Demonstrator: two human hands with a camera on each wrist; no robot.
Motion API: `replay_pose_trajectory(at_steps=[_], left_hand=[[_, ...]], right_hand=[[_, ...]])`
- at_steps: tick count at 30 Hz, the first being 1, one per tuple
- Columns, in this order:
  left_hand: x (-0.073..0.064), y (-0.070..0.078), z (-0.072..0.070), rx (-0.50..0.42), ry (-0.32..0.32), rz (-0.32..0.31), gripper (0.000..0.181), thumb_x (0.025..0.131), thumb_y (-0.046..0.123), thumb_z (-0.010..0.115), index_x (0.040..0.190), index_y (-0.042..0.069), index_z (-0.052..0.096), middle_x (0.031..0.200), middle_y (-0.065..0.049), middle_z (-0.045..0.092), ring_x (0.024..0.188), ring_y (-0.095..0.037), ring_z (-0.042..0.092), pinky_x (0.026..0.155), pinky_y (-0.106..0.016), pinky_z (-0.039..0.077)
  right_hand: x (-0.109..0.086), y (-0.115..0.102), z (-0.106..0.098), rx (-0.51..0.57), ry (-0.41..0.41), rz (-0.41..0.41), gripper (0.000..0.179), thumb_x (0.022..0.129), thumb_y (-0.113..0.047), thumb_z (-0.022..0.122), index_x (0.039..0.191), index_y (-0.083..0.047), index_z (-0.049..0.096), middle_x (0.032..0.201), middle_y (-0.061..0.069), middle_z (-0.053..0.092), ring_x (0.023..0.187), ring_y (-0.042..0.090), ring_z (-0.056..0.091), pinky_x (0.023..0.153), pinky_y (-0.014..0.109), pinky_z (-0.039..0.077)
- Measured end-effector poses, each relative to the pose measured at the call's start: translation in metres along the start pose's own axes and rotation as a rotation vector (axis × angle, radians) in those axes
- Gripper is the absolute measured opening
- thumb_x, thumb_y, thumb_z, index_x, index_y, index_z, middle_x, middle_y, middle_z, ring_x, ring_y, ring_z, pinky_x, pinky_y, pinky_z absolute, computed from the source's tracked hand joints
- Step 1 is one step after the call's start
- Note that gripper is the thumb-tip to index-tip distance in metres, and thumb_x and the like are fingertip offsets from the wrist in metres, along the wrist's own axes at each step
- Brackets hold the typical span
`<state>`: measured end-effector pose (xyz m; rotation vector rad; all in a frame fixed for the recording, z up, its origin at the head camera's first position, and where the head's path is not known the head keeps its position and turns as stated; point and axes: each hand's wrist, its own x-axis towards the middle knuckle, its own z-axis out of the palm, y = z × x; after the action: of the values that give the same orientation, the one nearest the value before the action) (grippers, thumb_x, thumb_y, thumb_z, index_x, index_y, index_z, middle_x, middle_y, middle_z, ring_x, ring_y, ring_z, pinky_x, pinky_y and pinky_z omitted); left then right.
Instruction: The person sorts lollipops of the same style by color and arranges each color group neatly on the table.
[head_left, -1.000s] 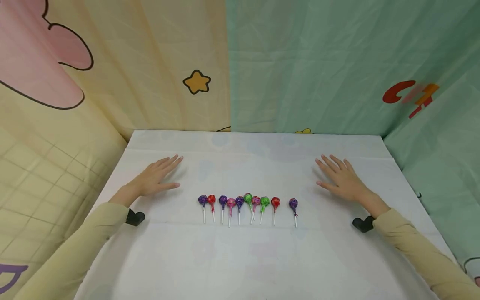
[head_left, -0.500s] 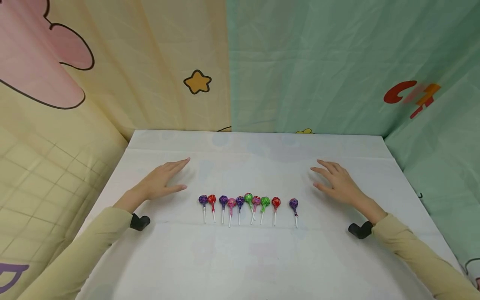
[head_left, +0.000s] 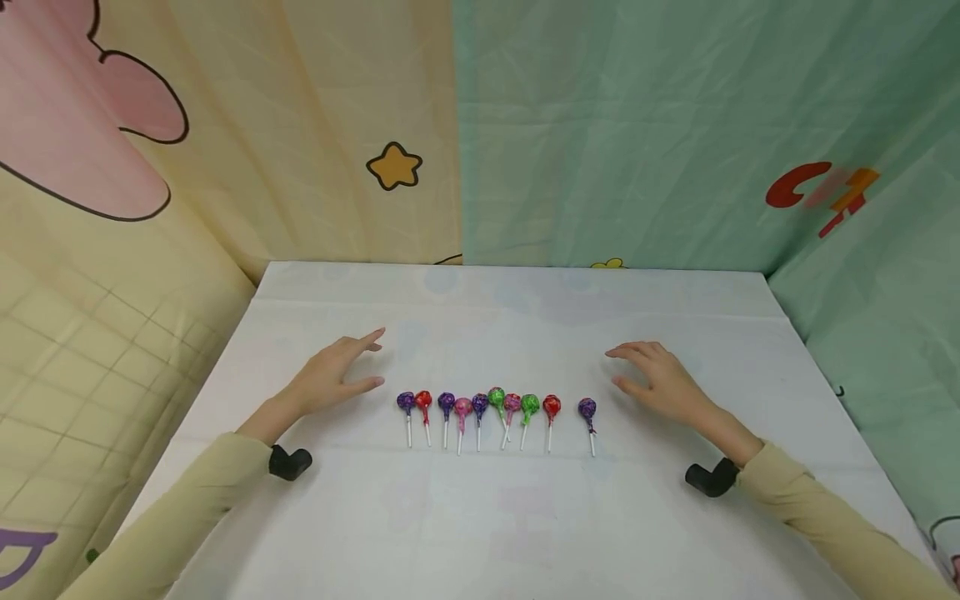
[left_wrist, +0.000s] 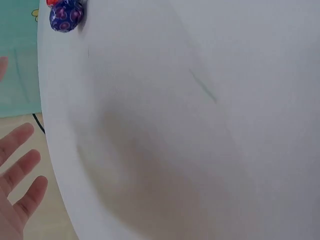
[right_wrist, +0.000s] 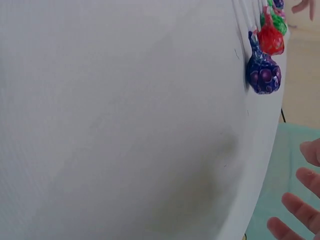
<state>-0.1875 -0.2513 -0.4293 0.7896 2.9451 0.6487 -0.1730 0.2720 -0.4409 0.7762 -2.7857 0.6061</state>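
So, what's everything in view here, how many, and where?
Purple lollipops: 4, purple, first, third, fifth and tenth from left
Red lollipops: 2, red, second and ninth
Pink lollipops: 2, pink, fourth and seventh
Green lollipops: 2, green, sixth and eighth
Table: 1, white, under the lollipops
Backdrop: panel count unclear, yellow left and green right, around table
Cartoon prints: several, mixed colours, on the backdrop
Wrist pieces: 2, black, one per wrist
Sleeves: 2, beige, on both forearms
Left hand: 1, bare, left of lollipops
Right hand: 1, bare, right of lollipops

The wrapped lollipops obstruct the middle; the white tabletop gives passage toward 12 and 6 o'clock.
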Motion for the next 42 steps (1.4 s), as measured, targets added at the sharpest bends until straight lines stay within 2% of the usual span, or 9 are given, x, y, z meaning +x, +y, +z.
replay_pose_trajectory(at_steps=[4,7,15,19,25,32,42], left_hand=[[-0.001,0.008,0.006,-0.050,0.024,-0.043,0.076,0.088,0.041,0.067,0.151,0.016,0.031,0.127,-0.005,0.062,0.122,-0.030,0.050,0.098,-0.056,0.041],[-0.001,0.013,0.010,-0.076,0.031,-0.070,0.071,0.088,0.039,0.068,0.147,0.017,0.038,0.124,-0.004,0.064,0.118,-0.028,0.052,0.096,-0.054,0.043],[-0.002,0.023,0.019,-0.150,-0.035,-0.100,0.055,0.085,0.036,0.072,0.133,0.016,0.057,0.110,0.000,0.066,0.104,-0.021,0.056,0.087,-0.045,0.046],[-0.004,0.023,0.024,-0.164,-0.065,-0.094,0.051,0.084,0.035,0.073,0.130,0.017,0.060,0.107,0.004,0.066,0.101,-0.017,0.055,0.086,-0.041,0.045],[-0.006,0.025,0.030,-0.123,-0.102,-0.054,0.047,0.084,0.036,0.073,0.126,0.017,0.064,0.106,0.005,0.067,0.100,-0.015,0.056,0.087,-0.040,0.046],[-0.005,0.030,0.034,-0.114,-0.103,-0.030,0.037,0.086,0.033,0.071,0.119,0.016,0.068,0.111,0.002,0.068,0.098,-0.014,0.055,0.085,-0.037,0.047],[-0.003,0.035,0.035,-0.114,-0.102,-0.030,0.034,0.087,0.031,0.071,0.118,0.017,0.069,0.109,0.002,0.068,0.090,-0.011,0.052,0.078,-0.029,0.044]], right_hand=[[0.000,-0.008,0.002,0.040,-0.039,0.041,0.038,0.088,-0.019,0.069,0.123,-0.008,0.061,0.122,0.013,0.062,0.115,0.033,0.051,0.096,0.054,0.042],[0.001,-0.014,0.004,0.077,-0.067,0.081,0.040,0.089,-0.020,0.068,0.126,-0.009,0.060,0.123,0.011,0.062,0.114,0.031,0.051,0.095,0.052,0.044],[0.002,-0.026,0.010,0.166,-0.127,0.119,0.049,0.086,-0.020,0.072,0.132,-0.009,0.057,0.113,0.009,0.064,0.101,0.024,0.053,0.082,0.042,0.046],[0.001,-0.030,0.014,0.185,-0.159,0.119,0.051,0.086,-0.024,0.073,0.133,-0.010,0.057,0.110,0.005,0.064,0.101,0.021,0.052,0.083,0.040,0.046],[0.000,-0.034,0.021,0.178,-0.185,0.102,0.045,0.087,-0.027,0.071,0.128,-0.012,0.061,0.107,0.001,0.066,0.100,0.019,0.051,0.080,0.036,0.044],[0.001,-0.038,0.027,0.178,-0.196,0.080,0.037,0.087,-0.022,0.071,0.122,-0.011,0.065,0.108,0.001,0.067,0.099,0.018,0.053,0.083,0.038,0.046],[0.000,-0.040,0.027,0.186,-0.210,0.083,0.029,0.086,-0.021,0.072,0.113,-0.012,0.069,0.100,-0.003,0.068,0.090,0.012,0.052,0.074,0.028,0.045]])
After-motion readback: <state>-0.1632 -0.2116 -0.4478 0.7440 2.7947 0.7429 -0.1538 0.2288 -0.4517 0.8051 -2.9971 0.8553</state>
